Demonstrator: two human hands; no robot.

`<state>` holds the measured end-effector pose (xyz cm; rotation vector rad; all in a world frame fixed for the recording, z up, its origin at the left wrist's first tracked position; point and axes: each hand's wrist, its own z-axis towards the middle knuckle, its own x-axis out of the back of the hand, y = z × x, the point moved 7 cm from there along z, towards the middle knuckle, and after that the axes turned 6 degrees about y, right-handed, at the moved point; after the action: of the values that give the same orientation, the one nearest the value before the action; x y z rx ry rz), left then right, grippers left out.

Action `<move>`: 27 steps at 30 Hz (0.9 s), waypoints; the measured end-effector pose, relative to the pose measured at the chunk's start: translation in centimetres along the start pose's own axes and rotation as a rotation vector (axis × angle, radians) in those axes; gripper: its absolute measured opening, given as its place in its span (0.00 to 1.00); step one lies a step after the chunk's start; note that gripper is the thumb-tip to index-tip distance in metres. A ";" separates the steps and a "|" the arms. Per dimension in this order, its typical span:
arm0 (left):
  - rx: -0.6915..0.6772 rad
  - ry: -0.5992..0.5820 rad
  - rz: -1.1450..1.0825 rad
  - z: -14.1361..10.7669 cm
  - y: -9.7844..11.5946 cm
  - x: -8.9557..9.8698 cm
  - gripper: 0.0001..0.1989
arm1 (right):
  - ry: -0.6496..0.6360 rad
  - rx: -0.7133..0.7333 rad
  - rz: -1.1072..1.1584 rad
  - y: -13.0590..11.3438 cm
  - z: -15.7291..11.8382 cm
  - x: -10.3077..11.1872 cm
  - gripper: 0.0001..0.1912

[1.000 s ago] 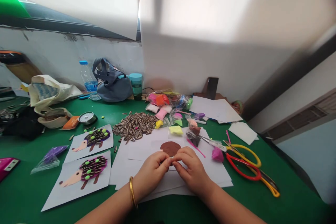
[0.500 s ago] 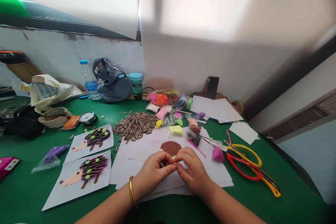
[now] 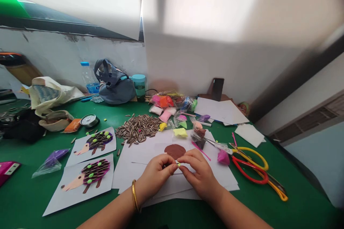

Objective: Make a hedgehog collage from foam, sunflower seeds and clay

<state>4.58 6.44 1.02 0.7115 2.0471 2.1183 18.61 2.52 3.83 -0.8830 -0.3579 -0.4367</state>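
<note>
A tiny yellow-green bit of modelling clay (image 3: 179, 164) shows between the fingertips of both hands. My left hand (image 3: 157, 173), with a gold bangle on its wrist, pinches it from the left with curled fingers. From the other side, my right hand (image 3: 200, 175) pinches it between thumb and fingers. Just beyond the fingertips lies a flat brown clay oval (image 3: 175, 151) on white paper (image 3: 139, 154). A yellow clay lump (image 3: 180, 133) sits farther back on the same sheets. Two finished hedgehog pictures (image 3: 88, 175) with seed spines and green dots lie to the left.
A heap of sunflower seeds (image 3: 138, 128) lies behind the paper. Scissors with red and yellow handles (image 3: 249, 179) rest at right, near a magenta clay lump (image 3: 223, 157). Bagged clay (image 3: 166, 102), a cup (image 3: 139, 87), a blue bag (image 3: 116, 86) and a phone (image 3: 218, 89) stand at the back.
The fingertips have parted slightly, and the yellow-green clay shows more plainly between them. The hands stay in nearly the same place over the paper.
</note>
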 end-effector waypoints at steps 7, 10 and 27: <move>-0.004 -0.011 0.034 -0.1 -0.1 -0.3 0.14 | 0.000 -0.009 0.001 -0.1 0.0 -0.2 0.04; -0.015 -0.006 0.044 -0.2 0.0 -0.3 0.15 | -0.012 -0.016 0.004 -0.1 0.0 -0.3 0.04; -0.019 -0.019 0.009 -0.2 0.3 -0.2 0.13 | -0.058 -0.034 0.062 -0.1 -0.1 -0.3 0.12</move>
<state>4.77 6.16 1.23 0.7368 2.0154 2.1248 18.29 2.42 3.67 -0.9385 -0.3763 -0.3616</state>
